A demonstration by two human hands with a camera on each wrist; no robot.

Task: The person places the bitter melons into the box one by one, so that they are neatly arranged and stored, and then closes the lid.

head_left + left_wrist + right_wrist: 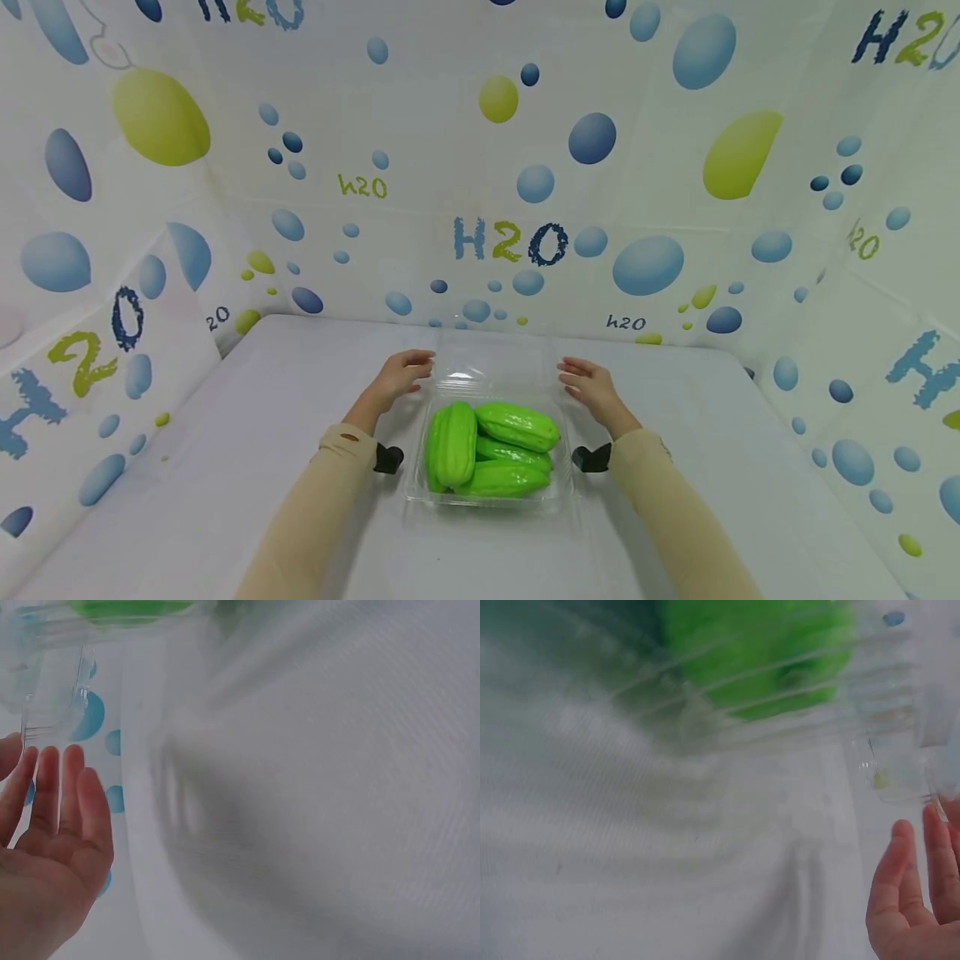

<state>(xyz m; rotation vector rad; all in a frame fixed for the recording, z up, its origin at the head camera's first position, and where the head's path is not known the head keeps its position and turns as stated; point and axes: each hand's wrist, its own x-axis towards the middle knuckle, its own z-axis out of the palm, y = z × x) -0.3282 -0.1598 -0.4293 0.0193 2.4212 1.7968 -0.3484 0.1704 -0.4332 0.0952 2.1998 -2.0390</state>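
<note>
In the head view a clear plastic clamshell box (418, 497) lies on the table with its lid (491, 360) raised at the far side. Several shiny green, ridged fruits that look like star fruit (453, 446) fill it. Beside the lid's left edge is my left hand (392, 382), fingers loosely extended. My right hand (592, 390) is at the lid's right edge, its fingers also nearly straight. In the wrist views the fingertips (73, 754) of the left hand and the right hand's fingertips (902, 829) are close to the clear plastic; whether they touch it is unclear.
A white cloth covers the table (285, 500). Behind and at both sides hang white sheets printed with blue and green drops and H2O lettering (510, 242). Dark wrist devices (592, 458) sit at both cuffs, close to the box's sides.
</note>
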